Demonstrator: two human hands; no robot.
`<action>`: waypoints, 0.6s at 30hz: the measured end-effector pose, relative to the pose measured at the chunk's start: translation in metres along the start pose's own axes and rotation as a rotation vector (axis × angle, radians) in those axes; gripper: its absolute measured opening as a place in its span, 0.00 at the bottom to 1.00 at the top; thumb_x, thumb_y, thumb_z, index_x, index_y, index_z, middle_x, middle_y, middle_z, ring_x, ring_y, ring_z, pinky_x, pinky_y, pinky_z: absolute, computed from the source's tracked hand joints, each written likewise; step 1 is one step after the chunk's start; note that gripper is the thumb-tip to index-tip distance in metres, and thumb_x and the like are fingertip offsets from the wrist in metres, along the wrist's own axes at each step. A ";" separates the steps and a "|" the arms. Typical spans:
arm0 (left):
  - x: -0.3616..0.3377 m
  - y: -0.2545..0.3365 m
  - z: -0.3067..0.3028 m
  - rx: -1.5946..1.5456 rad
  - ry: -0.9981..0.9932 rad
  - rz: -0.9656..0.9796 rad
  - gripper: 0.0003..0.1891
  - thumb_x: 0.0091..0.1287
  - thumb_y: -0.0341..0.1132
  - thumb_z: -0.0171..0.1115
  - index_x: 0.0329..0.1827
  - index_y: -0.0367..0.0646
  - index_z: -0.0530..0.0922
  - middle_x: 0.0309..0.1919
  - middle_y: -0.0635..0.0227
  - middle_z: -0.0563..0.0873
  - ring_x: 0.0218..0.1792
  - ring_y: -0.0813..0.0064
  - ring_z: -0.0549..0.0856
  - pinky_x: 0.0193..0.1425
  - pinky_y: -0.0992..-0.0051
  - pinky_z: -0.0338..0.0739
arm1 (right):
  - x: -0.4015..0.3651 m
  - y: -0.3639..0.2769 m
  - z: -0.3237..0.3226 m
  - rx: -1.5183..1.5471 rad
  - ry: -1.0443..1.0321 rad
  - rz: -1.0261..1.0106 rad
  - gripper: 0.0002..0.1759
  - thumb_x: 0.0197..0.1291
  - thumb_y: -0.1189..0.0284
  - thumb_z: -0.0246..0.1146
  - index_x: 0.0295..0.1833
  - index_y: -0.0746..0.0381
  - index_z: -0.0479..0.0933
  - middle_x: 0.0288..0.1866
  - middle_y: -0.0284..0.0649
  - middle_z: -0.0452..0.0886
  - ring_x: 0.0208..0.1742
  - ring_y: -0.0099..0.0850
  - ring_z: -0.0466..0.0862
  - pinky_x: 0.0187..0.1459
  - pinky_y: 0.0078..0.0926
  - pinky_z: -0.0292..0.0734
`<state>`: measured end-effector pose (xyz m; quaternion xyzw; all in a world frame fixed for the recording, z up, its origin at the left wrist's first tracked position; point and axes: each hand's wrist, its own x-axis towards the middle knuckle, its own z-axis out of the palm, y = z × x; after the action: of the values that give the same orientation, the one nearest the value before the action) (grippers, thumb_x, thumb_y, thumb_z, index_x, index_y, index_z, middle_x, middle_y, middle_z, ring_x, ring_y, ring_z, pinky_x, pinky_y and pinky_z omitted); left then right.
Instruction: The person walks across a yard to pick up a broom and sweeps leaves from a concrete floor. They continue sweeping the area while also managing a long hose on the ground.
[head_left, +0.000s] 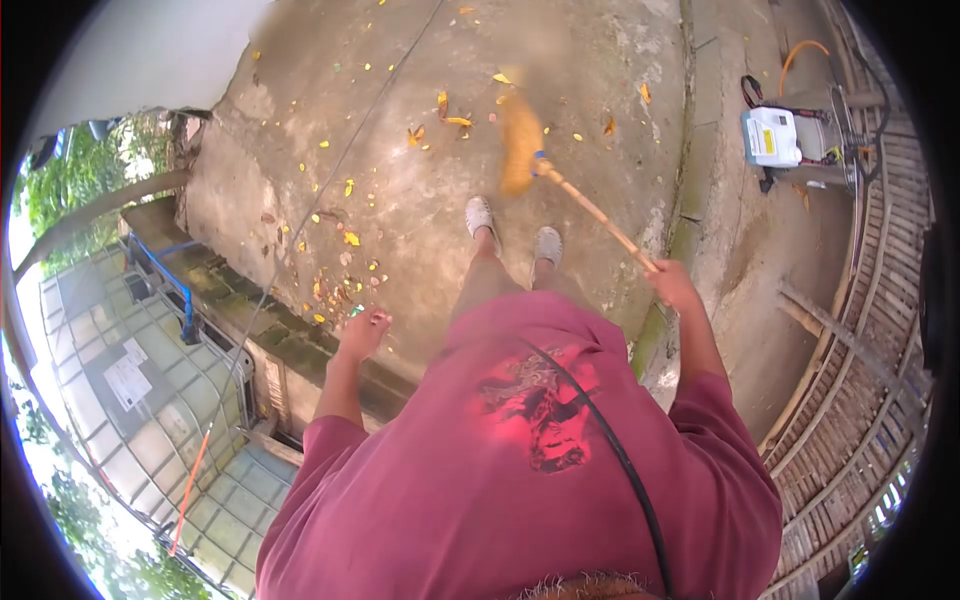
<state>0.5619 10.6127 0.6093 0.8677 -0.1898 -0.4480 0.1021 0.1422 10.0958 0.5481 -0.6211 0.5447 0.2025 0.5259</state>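
Sweeping: by my judgement the step in hand is a stroke of the broom (pixel 520 145) over the concrete floor (pixel 560 60); its straw head is blurred, low to the floor just ahead of the feet (pixel 548 243).
Right hand (pixel 672 283): fingers wrapped shut around the top end of the broom's handle (pixel 595 212), arm stretched forward.
Left hand (pixel 365 330): loosely curled and well apart from the handle; something small and greenish shows at the fingers, and I cannot tell whether it is pinched there or lies on the floor behind.
Leaves (pixel 345 238): yellow and orange, scattered over the floor; a few lie beside the broom head, and a thicker patch lies near the left hand.
Next move: it likely calls for a wider reach to the left, where most leaves lie, and one hand alone gives little control of the long handle.
Cable (pixel 330 180): a thin line runs across the floor through the leaves and could snag the bristles.
Edges: on the left a low mossy ledge (pixel 250 310) with a caged tank (pixel 150 400) beyond it; on the right a raised concrete strip (pixel 700 150), a white machine (pixel 770 137) with hoses, and a slatted fence (pixel 880 300).
Open room: widest straight ahead and to the left of the feet.
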 end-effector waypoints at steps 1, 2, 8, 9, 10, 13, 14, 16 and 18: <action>0.006 -0.019 0.004 0.007 0.011 -0.013 0.18 0.71 0.44 0.67 0.52 0.37 0.83 0.41 0.56 0.91 0.44 0.62 0.91 0.52 0.67 0.82 | -0.007 0.018 -0.019 0.100 0.019 0.060 0.11 0.63 0.71 0.65 0.48 0.65 0.84 0.23 0.33 0.75 0.18 0.24 0.72 0.20 0.29 0.66; 0.011 -0.040 0.009 -0.017 0.029 -0.043 0.18 0.70 0.45 0.67 0.52 0.38 0.83 0.42 0.55 0.91 0.46 0.60 0.90 0.53 0.65 0.82 | -0.025 0.008 -0.039 0.112 0.055 0.127 0.09 0.64 0.72 0.64 0.44 0.66 0.83 0.20 0.32 0.72 0.13 0.24 0.67 0.15 0.28 0.62; -0.011 -0.077 -0.002 -0.072 -0.079 -0.241 0.19 0.68 0.46 0.68 0.51 0.41 0.85 0.46 0.53 0.90 0.52 0.56 0.89 0.58 0.62 0.81 | 0.087 0.101 -0.101 -0.228 0.278 0.424 0.08 0.63 0.72 0.62 0.32 0.64 0.77 0.18 0.37 0.68 0.12 0.29 0.66 0.13 0.33 0.56; -0.013 -0.078 -0.008 -0.076 -0.088 -0.262 0.19 0.68 0.46 0.68 0.51 0.41 0.85 0.46 0.53 0.90 0.52 0.56 0.89 0.58 0.62 0.81 | 0.113 0.112 -0.099 -0.269 0.332 0.463 0.08 0.62 0.72 0.61 0.32 0.64 0.77 0.18 0.38 0.68 0.12 0.30 0.66 0.13 0.34 0.56; -0.018 -0.080 -0.015 -0.079 -0.099 -0.287 0.18 0.67 0.46 0.68 0.51 0.41 0.85 0.45 0.53 0.90 0.51 0.56 0.89 0.57 0.62 0.81 | 0.125 0.087 -0.085 -0.074 0.351 0.483 0.08 0.62 0.72 0.61 0.31 0.64 0.76 0.18 0.39 0.68 0.12 0.31 0.67 0.13 0.36 0.56; -0.025 -0.099 -0.033 -0.116 -0.049 -0.335 0.17 0.67 0.45 0.68 0.50 0.41 0.85 0.45 0.53 0.91 0.51 0.56 0.89 0.57 0.62 0.82 | 0.213 0.034 -0.011 0.250 0.271 0.443 0.08 0.61 0.74 0.60 0.29 0.62 0.75 0.17 0.39 0.69 0.14 0.32 0.69 0.15 0.33 0.60; -0.024 -0.106 -0.041 -0.130 -0.010 -0.339 0.17 0.67 0.45 0.68 0.50 0.41 0.85 0.44 0.53 0.91 0.51 0.56 0.89 0.56 0.62 0.82 | 0.228 -0.019 0.023 0.145 0.191 0.497 0.08 0.64 0.72 0.59 0.33 0.64 0.76 0.19 0.40 0.72 0.15 0.33 0.71 0.15 0.34 0.61; -0.025 -0.119 -0.051 -0.162 0.024 -0.351 0.17 0.67 0.45 0.68 0.49 0.41 0.85 0.44 0.54 0.91 0.50 0.57 0.90 0.56 0.63 0.82 | 0.262 -0.089 0.108 -0.015 0.161 0.201 0.13 0.64 0.70 0.58 0.32 0.69 0.79 0.17 0.44 0.74 0.14 0.37 0.75 0.16 0.40 0.63; -0.015 -0.124 -0.066 -0.181 0.055 -0.353 0.16 0.68 0.44 0.68 0.49 0.41 0.85 0.44 0.55 0.91 0.50 0.58 0.90 0.55 0.64 0.82 | 0.258 -0.205 0.177 -0.235 0.030 0.064 0.12 0.60 0.72 0.59 0.30 0.70 0.80 0.16 0.45 0.76 0.13 0.39 0.76 0.17 0.42 0.66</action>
<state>0.6374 10.7324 0.6158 0.8867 0.0091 -0.4503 0.1049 0.4656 10.1011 0.3596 -0.6636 0.5446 0.2725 0.4345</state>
